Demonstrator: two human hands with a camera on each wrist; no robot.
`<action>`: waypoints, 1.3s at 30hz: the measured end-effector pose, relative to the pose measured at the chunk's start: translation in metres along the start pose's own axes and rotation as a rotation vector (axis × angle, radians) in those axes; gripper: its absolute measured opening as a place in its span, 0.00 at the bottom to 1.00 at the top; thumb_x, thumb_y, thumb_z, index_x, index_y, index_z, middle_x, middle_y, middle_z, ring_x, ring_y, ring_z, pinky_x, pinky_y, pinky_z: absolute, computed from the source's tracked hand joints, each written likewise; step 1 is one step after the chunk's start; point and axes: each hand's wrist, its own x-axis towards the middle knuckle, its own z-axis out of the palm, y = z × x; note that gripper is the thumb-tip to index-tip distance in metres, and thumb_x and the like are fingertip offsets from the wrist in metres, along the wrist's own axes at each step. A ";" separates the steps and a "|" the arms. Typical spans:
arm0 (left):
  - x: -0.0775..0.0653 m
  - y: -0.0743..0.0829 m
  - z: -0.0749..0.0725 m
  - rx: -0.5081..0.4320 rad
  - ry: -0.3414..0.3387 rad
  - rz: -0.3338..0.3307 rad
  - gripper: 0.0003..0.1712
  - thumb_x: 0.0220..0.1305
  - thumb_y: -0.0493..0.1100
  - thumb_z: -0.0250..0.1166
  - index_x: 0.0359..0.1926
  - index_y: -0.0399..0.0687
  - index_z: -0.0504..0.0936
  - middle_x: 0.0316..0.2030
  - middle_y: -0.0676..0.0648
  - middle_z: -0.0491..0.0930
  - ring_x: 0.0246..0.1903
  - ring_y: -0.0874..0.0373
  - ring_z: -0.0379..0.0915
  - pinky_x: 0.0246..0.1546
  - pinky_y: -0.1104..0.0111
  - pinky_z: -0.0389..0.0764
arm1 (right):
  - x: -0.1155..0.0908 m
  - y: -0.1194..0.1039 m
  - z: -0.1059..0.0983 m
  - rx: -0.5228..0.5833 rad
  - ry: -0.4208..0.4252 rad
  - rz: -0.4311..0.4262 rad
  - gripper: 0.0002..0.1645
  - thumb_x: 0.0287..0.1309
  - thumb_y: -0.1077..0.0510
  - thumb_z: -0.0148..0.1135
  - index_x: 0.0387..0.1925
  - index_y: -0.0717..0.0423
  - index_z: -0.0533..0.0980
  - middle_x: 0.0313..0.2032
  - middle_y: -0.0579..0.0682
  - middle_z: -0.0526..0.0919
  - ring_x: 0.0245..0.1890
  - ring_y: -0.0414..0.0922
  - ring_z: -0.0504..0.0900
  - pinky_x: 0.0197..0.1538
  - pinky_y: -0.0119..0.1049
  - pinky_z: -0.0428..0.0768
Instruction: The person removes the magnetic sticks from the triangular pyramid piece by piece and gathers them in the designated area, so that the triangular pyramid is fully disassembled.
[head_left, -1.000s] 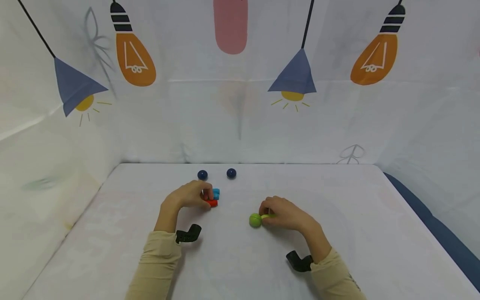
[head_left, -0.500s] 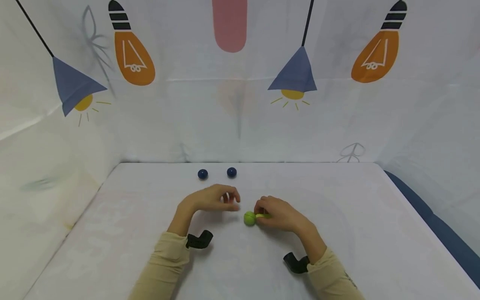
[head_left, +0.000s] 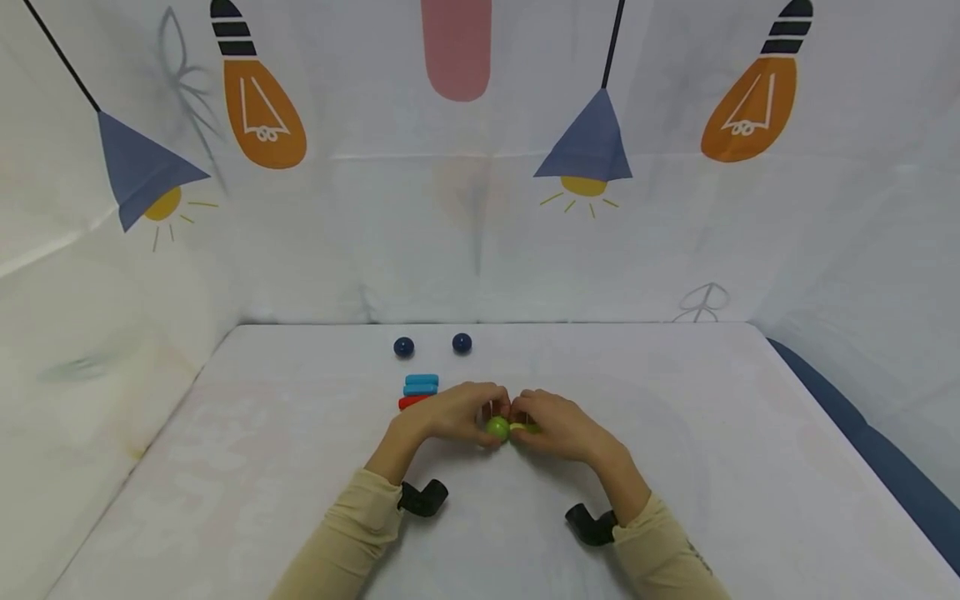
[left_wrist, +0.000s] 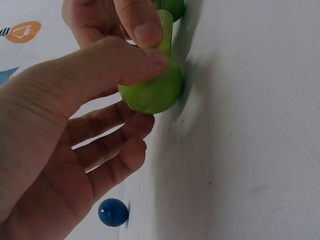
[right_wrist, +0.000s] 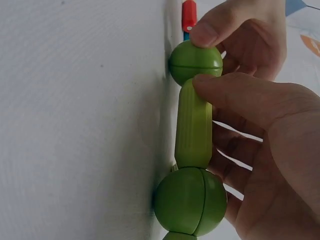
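Observation:
My left hand (head_left: 456, 412) pinches a glossy green ball (left_wrist: 155, 95) between thumb and fingers, low over the white table. Beside it, my right hand (head_left: 564, 429) holds a ribbed yellow-green rod (right_wrist: 194, 127), with the thumb near the end that meets that ball. In the right wrist view a second green ball (right_wrist: 190, 202) sits at the rod's other end, and part of another yellow-green piece (right_wrist: 179, 236) shows below it. In the head view most of this row is hidden behind the right hand's fingers.
Two blue rods (head_left: 422, 385) and a red rod (head_left: 412, 402) lie side by side left of centre, just behind the left hand. Farther back are two dark blue balls (head_left: 404, 347). A white printed curtain (head_left: 480, 242) hangs behind the table's back edge.
My left hand has moved right from the blue and red rods to the green ball and now pinches it. Those rods show again. The right hand has shifted slightly left, still holding the rod.

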 end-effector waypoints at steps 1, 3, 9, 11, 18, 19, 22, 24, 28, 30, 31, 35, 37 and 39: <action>0.000 0.000 0.000 0.013 0.002 0.004 0.17 0.51 0.41 0.72 0.40 0.51 0.74 0.36 0.56 0.76 0.39 0.61 0.71 0.43 0.71 0.75 | 0.000 0.000 -0.001 -0.004 -0.007 -0.008 0.07 0.57 0.56 0.64 0.38 0.52 0.77 0.34 0.42 0.78 0.35 0.38 0.73 0.39 0.33 0.73; -0.001 -0.003 -0.001 0.044 0.020 0.013 0.17 0.50 0.40 0.70 0.40 0.51 0.74 0.36 0.57 0.76 0.39 0.61 0.71 0.43 0.72 0.75 | 0.000 0.000 -0.001 -0.009 -0.020 -0.028 0.06 0.56 0.57 0.64 0.37 0.51 0.78 0.34 0.42 0.78 0.34 0.37 0.73 0.39 0.33 0.73; -0.007 -0.021 -0.011 0.071 0.205 -0.034 0.15 0.51 0.37 0.67 0.41 0.50 0.76 0.37 0.56 0.77 0.40 0.62 0.72 0.44 0.68 0.75 | 0.001 0.000 0.000 0.009 -0.041 -0.057 0.05 0.56 0.56 0.65 0.35 0.49 0.78 0.34 0.41 0.77 0.34 0.35 0.71 0.39 0.32 0.72; -0.008 -0.028 -0.016 0.061 0.282 -0.064 0.15 0.52 0.37 0.67 0.42 0.49 0.76 0.38 0.54 0.77 0.41 0.61 0.73 0.44 0.67 0.75 | 0.002 0.000 0.000 0.019 -0.050 -0.052 0.04 0.57 0.55 0.65 0.35 0.48 0.78 0.34 0.40 0.77 0.34 0.35 0.71 0.40 0.32 0.72; -0.011 -0.053 -0.030 0.146 0.538 -0.241 0.17 0.55 0.39 0.68 0.47 0.46 0.76 0.43 0.47 0.78 0.43 0.52 0.77 0.46 0.60 0.77 | 0.004 -0.005 0.004 0.037 -0.078 -0.051 0.04 0.58 0.54 0.63 0.36 0.46 0.78 0.34 0.38 0.77 0.34 0.35 0.71 0.41 0.30 0.73; -0.011 -0.057 -0.032 0.182 0.567 -0.276 0.18 0.56 0.40 0.68 0.47 0.47 0.76 0.44 0.47 0.78 0.44 0.52 0.77 0.46 0.58 0.77 | 0.005 -0.006 0.005 0.038 -0.079 -0.054 0.04 0.58 0.54 0.63 0.36 0.46 0.78 0.34 0.38 0.77 0.34 0.35 0.71 0.41 0.30 0.73; -0.011 -0.065 -0.037 0.274 0.618 -0.365 0.18 0.56 0.42 0.68 0.48 0.48 0.77 0.45 0.47 0.79 0.43 0.51 0.76 0.45 0.54 0.75 | 0.006 -0.010 0.007 0.032 -0.083 -0.060 0.04 0.58 0.54 0.63 0.36 0.46 0.79 0.34 0.37 0.77 0.34 0.34 0.71 0.41 0.29 0.72; -0.010 -0.070 -0.040 0.309 0.627 -0.402 0.18 0.56 0.43 0.68 0.48 0.49 0.77 0.46 0.47 0.80 0.42 0.50 0.76 0.46 0.51 0.72 | 0.007 -0.013 0.008 0.025 -0.084 -0.065 0.05 0.58 0.53 0.63 0.36 0.46 0.79 0.34 0.37 0.77 0.34 0.34 0.70 0.41 0.29 0.72; -0.012 -0.077 -0.043 0.313 0.609 -0.441 0.18 0.57 0.43 0.68 0.49 0.50 0.77 0.47 0.47 0.81 0.46 0.49 0.76 0.53 0.46 0.66 | 0.008 -0.020 0.009 0.018 -0.092 -0.068 0.06 0.59 0.52 0.62 0.38 0.45 0.79 0.35 0.37 0.78 0.34 0.33 0.70 0.42 0.29 0.72; -0.011 -0.079 -0.043 0.303 0.596 -0.447 0.19 0.57 0.43 0.67 0.50 0.49 0.77 0.48 0.46 0.81 0.48 0.48 0.76 0.56 0.44 0.64 | 0.008 -0.022 0.009 0.016 -0.096 -0.061 0.06 0.59 0.52 0.62 0.38 0.45 0.79 0.36 0.37 0.78 0.35 0.33 0.70 0.42 0.29 0.72; -0.011 -0.079 -0.043 0.300 0.592 -0.446 0.19 0.58 0.42 0.67 0.51 0.48 0.76 0.49 0.45 0.81 0.49 0.48 0.76 0.56 0.44 0.64 | 0.008 -0.023 0.009 0.015 -0.099 -0.055 0.06 0.59 0.52 0.62 0.38 0.44 0.79 0.36 0.37 0.78 0.35 0.33 0.70 0.43 0.29 0.72; -0.010 -0.079 -0.040 0.302 0.591 -0.442 0.23 0.58 0.43 0.66 0.55 0.48 0.74 0.52 0.43 0.79 0.51 0.46 0.75 0.57 0.44 0.64 | 0.007 -0.023 0.008 0.012 -0.107 -0.042 0.05 0.59 0.52 0.62 0.38 0.44 0.79 0.36 0.36 0.77 0.35 0.33 0.70 0.43 0.29 0.72; -0.010 -0.077 -0.040 0.306 0.605 -0.426 0.24 0.58 0.43 0.66 0.56 0.48 0.73 0.53 0.42 0.77 0.52 0.45 0.74 0.58 0.44 0.63 | 0.006 -0.022 0.008 0.017 -0.106 -0.044 0.06 0.59 0.52 0.62 0.38 0.44 0.79 0.35 0.37 0.77 0.35 0.33 0.71 0.43 0.29 0.72; -0.008 -0.072 -0.039 0.306 0.632 -0.391 0.24 0.58 0.43 0.66 0.56 0.49 0.73 0.53 0.42 0.76 0.51 0.45 0.74 0.57 0.44 0.64 | 0.005 -0.022 0.005 0.024 -0.097 -0.049 0.07 0.59 0.52 0.62 0.39 0.45 0.79 0.36 0.37 0.78 0.35 0.33 0.72 0.43 0.28 0.73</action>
